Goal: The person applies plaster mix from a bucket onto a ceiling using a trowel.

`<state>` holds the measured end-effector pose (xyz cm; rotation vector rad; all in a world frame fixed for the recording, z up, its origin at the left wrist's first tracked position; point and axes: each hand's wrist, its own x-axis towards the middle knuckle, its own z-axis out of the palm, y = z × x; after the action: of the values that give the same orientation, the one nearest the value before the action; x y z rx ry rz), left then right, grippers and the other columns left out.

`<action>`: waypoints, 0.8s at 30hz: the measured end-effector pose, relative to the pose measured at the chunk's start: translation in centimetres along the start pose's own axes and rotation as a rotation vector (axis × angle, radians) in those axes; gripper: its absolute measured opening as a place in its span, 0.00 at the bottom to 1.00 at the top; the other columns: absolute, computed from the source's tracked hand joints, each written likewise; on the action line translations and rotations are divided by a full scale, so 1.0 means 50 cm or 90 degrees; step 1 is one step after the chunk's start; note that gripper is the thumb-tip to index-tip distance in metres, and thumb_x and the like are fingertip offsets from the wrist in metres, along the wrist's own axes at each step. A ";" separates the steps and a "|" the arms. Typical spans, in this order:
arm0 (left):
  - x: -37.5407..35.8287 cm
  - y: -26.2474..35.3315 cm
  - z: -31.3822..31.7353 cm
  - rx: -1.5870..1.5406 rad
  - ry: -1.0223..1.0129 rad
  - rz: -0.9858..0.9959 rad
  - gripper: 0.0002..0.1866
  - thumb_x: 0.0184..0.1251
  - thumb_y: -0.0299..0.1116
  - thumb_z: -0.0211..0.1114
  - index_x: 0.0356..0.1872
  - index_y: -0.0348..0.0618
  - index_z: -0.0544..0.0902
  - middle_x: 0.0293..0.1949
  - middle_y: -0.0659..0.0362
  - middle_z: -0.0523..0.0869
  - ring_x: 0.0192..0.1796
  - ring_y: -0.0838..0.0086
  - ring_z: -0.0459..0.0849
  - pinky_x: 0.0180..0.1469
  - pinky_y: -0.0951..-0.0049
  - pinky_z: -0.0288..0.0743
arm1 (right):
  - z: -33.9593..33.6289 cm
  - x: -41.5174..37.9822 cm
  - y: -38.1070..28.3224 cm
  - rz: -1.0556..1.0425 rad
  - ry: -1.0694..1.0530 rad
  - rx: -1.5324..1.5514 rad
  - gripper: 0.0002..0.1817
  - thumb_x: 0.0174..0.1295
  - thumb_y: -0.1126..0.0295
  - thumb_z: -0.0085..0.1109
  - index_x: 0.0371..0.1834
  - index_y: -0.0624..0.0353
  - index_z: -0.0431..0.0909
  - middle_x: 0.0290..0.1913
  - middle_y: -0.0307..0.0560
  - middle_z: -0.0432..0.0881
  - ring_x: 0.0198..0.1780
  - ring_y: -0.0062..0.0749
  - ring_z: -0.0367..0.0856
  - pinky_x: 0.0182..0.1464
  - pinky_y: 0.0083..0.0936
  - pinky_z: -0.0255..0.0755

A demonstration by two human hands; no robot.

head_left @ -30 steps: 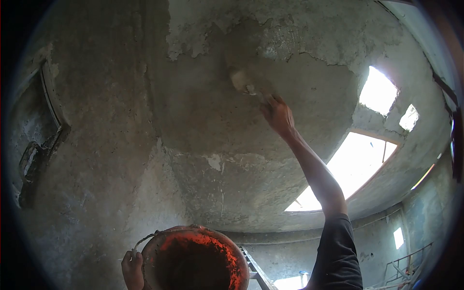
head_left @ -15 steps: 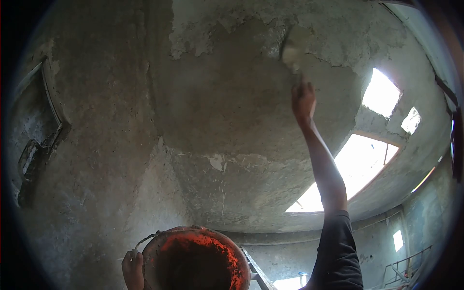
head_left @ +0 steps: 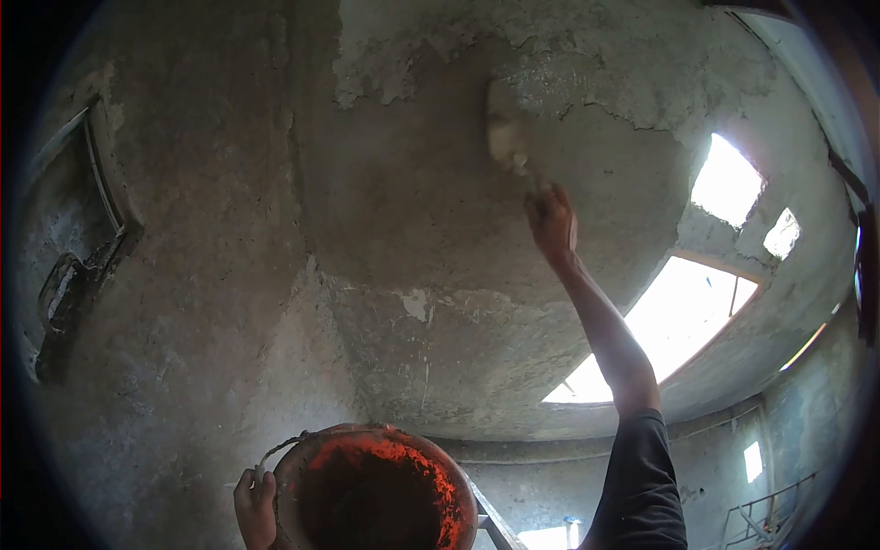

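Note:
My right hand (head_left: 552, 223) is raised high against the wall, closed around the handle of a trowel (head_left: 506, 133). Its pale, broad blade is blurred by motion and lies over the darker, damp-looking plaster (head_left: 412, 202). At the bottom, my left hand (head_left: 256, 509) is closed at the side of an orange-red bucket (head_left: 449, 486), by one end of its handle (head_left: 275, 449). The bucket tilts its mouth toward me. Its inside is dark and smeared, and I cannot make out how much is in it.
Rough, lighter plaster (head_left: 376, 46) borders the dark patch above. Bright openings (head_left: 727, 181) pierce the wall at right, including a large framed window (head_left: 678, 312). A ladder (head_left: 495, 518) stands behind the bucket. A metal frame (head_left: 770, 509) is at lower right, a recess (head_left: 69, 229) at left.
My right hand and the trowel have moved left and somewhat down across the plaster. The left hand and bucket stay almost in place.

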<state>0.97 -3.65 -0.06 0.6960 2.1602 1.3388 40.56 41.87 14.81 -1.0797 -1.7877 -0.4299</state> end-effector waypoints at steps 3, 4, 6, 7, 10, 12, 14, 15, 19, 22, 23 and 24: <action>-0.006 0.007 0.005 -0.035 0.000 0.023 0.29 0.64 0.49 0.66 0.52 0.30 0.75 0.45 0.53 0.79 0.48 0.70 0.76 0.54 0.72 0.69 | -0.005 0.024 0.000 0.103 0.033 -0.012 0.26 0.61 0.66 0.60 0.65 0.49 0.72 0.56 0.56 0.76 0.48 0.53 0.81 0.45 0.40 0.78; -0.004 0.011 0.001 -0.034 0.001 0.022 0.29 0.64 0.49 0.66 0.52 0.30 0.75 0.45 0.53 0.79 0.48 0.70 0.76 0.54 0.72 0.69 | 0.004 0.022 0.005 0.087 0.022 -0.037 0.26 0.62 0.66 0.60 0.65 0.49 0.71 0.57 0.55 0.76 0.49 0.53 0.81 0.46 0.40 0.78; 0.000 0.020 -0.011 -0.014 -0.089 0.033 0.24 0.65 0.48 0.65 0.43 0.34 0.76 0.38 0.57 0.78 0.42 0.73 0.73 0.48 0.73 0.68 | 0.033 0.005 0.016 0.073 0.010 -0.061 0.26 0.62 0.66 0.60 0.65 0.48 0.71 0.57 0.55 0.76 0.49 0.52 0.81 0.46 0.40 0.78; -0.002 0.021 -0.007 -0.014 -0.090 0.033 0.24 0.65 0.48 0.65 0.43 0.34 0.76 0.38 0.57 0.78 0.42 0.73 0.73 0.48 0.73 0.68 | 0.053 -0.015 0.014 0.023 -0.026 -0.089 0.26 0.62 0.65 0.60 0.65 0.47 0.70 0.57 0.53 0.75 0.50 0.51 0.80 0.45 0.41 0.78; -0.003 0.020 0.005 -0.049 -0.041 0.064 0.21 0.66 0.48 0.65 0.37 0.36 0.75 0.33 0.60 0.75 0.39 0.75 0.71 0.45 0.74 0.67 | 0.048 -0.057 -0.038 -0.040 -0.118 -0.092 0.25 0.62 0.64 0.60 0.64 0.46 0.71 0.57 0.51 0.74 0.52 0.50 0.79 0.44 0.42 0.78; 0.003 0.011 -0.001 -0.025 -0.053 0.044 0.25 0.65 0.49 0.65 0.44 0.33 0.76 0.38 0.57 0.78 0.43 0.73 0.74 0.49 0.73 0.68 | 0.044 -0.069 -0.048 -0.053 -0.173 -0.065 0.25 0.62 0.64 0.60 0.63 0.46 0.71 0.57 0.50 0.74 0.53 0.50 0.78 0.44 0.42 0.78; -0.002 0.008 0.003 -0.008 -0.014 0.038 0.27 0.64 0.50 0.66 0.48 0.32 0.76 0.41 0.55 0.78 0.46 0.71 0.74 0.51 0.72 0.68 | 0.050 -0.081 -0.018 -0.063 -0.142 -0.001 0.25 0.61 0.63 0.61 0.63 0.45 0.72 0.56 0.51 0.75 0.51 0.51 0.79 0.44 0.43 0.79; -0.004 0.009 0.007 0.010 0.023 0.031 0.30 0.64 0.51 0.66 0.52 0.30 0.75 0.45 0.53 0.79 0.48 0.70 0.75 0.54 0.72 0.68 | 0.040 -0.079 -0.006 -0.062 -0.141 -0.003 0.25 0.61 0.63 0.61 0.63 0.45 0.72 0.56 0.51 0.75 0.51 0.51 0.79 0.44 0.43 0.79; -0.007 0.020 0.006 0.031 0.016 0.018 0.35 0.63 0.52 0.67 0.57 0.28 0.73 0.50 0.50 0.78 0.53 0.68 0.75 0.57 0.70 0.68 | -0.012 -0.035 0.063 0.018 0.097 -0.058 0.26 0.59 0.64 0.62 0.64 0.44 0.72 0.52 0.52 0.77 0.46 0.48 0.82 0.43 0.41 0.78; 0.011 0.007 -0.002 -0.004 -0.032 0.013 0.34 0.63 0.52 0.66 0.56 0.29 0.74 0.48 0.50 0.79 0.52 0.68 0.75 0.56 0.71 0.68 | -0.076 0.024 0.089 0.067 0.137 -0.098 0.28 0.59 0.65 0.62 0.65 0.44 0.71 0.52 0.52 0.77 0.45 0.48 0.82 0.44 0.39 0.78; 0.017 0.005 -0.008 0.006 -0.071 0.014 0.33 0.64 0.51 0.66 0.56 0.29 0.74 0.48 0.51 0.79 0.51 0.68 0.75 0.56 0.71 0.68 | -0.088 0.040 0.090 0.095 0.167 -0.099 0.26 0.61 0.66 0.62 0.65 0.46 0.72 0.52 0.54 0.77 0.46 0.49 0.81 0.45 0.38 0.77; 0.020 0.001 -0.012 0.016 -0.111 0.014 0.32 0.65 0.51 0.66 0.56 0.29 0.74 0.48 0.51 0.79 0.51 0.68 0.76 0.56 0.71 0.68 | -0.093 0.048 0.095 0.123 0.195 -0.101 0.25 0.62 0.67 0.61 0.64 0.48 0.73 0.51 0.56 0.77 0.47 0.49 0.81 0.45 0.37 0.76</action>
<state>-0.17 -3.36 0.09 0.8164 2.0400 1.2159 46.70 42.40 18.30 -1.2132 -1.3844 -0.5915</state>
